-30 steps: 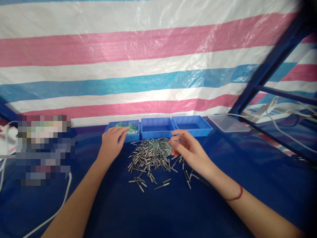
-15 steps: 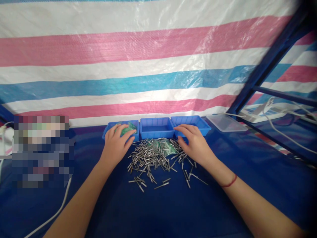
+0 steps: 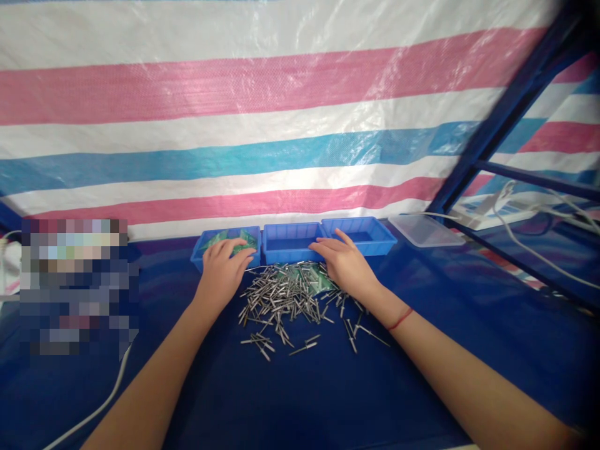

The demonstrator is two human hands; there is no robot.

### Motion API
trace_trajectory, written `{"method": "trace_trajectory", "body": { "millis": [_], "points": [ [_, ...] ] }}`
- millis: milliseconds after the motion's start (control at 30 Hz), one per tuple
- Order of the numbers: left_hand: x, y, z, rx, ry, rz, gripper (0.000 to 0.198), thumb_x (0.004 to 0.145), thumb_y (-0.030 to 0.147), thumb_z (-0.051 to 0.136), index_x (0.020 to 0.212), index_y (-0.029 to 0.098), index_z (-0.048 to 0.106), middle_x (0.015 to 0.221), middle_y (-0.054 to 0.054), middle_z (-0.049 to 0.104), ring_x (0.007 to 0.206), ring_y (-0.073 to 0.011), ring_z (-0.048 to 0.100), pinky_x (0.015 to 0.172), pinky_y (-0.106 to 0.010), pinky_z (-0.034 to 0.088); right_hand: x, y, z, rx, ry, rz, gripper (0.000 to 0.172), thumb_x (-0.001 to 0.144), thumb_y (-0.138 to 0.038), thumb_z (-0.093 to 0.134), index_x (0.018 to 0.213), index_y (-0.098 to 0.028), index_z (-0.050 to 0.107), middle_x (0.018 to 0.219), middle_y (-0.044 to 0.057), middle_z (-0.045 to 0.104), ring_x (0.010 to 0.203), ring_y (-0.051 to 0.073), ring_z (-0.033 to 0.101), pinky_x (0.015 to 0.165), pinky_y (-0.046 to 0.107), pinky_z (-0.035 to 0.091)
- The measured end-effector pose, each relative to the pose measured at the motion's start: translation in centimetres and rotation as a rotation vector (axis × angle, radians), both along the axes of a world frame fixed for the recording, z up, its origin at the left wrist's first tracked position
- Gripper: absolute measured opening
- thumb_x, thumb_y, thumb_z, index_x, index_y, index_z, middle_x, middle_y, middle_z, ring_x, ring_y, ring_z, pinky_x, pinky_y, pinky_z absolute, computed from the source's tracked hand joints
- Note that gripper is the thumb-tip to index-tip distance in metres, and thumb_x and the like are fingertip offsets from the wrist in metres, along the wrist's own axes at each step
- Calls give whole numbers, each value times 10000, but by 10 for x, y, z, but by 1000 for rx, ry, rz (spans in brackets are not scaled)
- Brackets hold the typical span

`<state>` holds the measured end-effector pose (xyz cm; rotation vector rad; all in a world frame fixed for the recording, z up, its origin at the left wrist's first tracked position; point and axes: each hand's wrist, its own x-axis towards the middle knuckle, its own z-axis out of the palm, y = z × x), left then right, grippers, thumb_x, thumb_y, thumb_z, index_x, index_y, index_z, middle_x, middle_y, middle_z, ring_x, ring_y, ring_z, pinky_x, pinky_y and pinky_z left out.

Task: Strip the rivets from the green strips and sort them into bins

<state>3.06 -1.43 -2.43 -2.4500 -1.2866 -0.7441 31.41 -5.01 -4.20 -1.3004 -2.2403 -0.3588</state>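
A loose heap of silver pop rivets (image 3: 281, 297) lies on the dark blue table, with a green plastic packet (image 3: 319, 280) partly under it. Behind the heap stand three blue bins in a row. Green plastic packets (image 3: 220, 236) are in the left bin (image 3: 199, 257). My left hand (image 3: 224, 265) is over that bin's front edge, fingers apart and holding nothing I can see. My right hand (image 3: 347, 261) reaches over the heap's right side, fingers spread, at the front of the middle bin (image 3: 295, 253) and the right bin (image 3: 370, 247).
A clear plastic lid (image 3: 424, 231) lies right of the bins. Striped plastic sheeting (image 3: 262, 144) hangs behind the table. Blue metal framing (image 3: 497, 125) and white cables (image 3: 529, 240) are at the right. Another cable (image 3: 105, 400) runs beside a blurred patch at the left.
My right hand has moved left, from the right bin towards the middle one, and its index finger is raised. My left hand has shifted slightly down, uncovering more green plastic.
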Motion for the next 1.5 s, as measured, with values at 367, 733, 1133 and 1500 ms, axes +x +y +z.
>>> {"method": "trace_trajectory", "body": {
  "millis": [367,733,1133,1500],
  "points": [
    [-2,-4,0,-9,10,-15,213,913,296,507,1044,264,673,1160,-65,609,1087,-261,507,946,-456,372,2,-3,7,-65,65,43,511,771,22,387,1185,-186,600,1135,99,669,1143,234,576,1083,514,287],
    [28,-43,12,-171,6,-324,402,901,421,502,1264,254,539,1350,-85,487,1288,-272,373,1076,-479,315,13,-29,20,-301,94,259,307,698,-271,692,1000,-219,671,1042,73,638,970,247,566,857,414,452],
    [42,-55,4,-396,-14,-412,475,897,463,498,1328,264,485,1408,-85,453,1325,-284,360,1092,-482,321,6,-32,25,-253,190,264,187,880,-223,536,970,-220,700,941,73,679,896,223,597,821,409,461],
    [46,-56,0,-395,-161,-340,441,919,403,481,1306,192,477,1265,-104,550,1188,-237,478,1027,-385,372,-14,-40,20,-255,735,52,222,897,-302,520,1019,-221,687,995,64,710,866,211,653,753,360,516]
  ]
}}
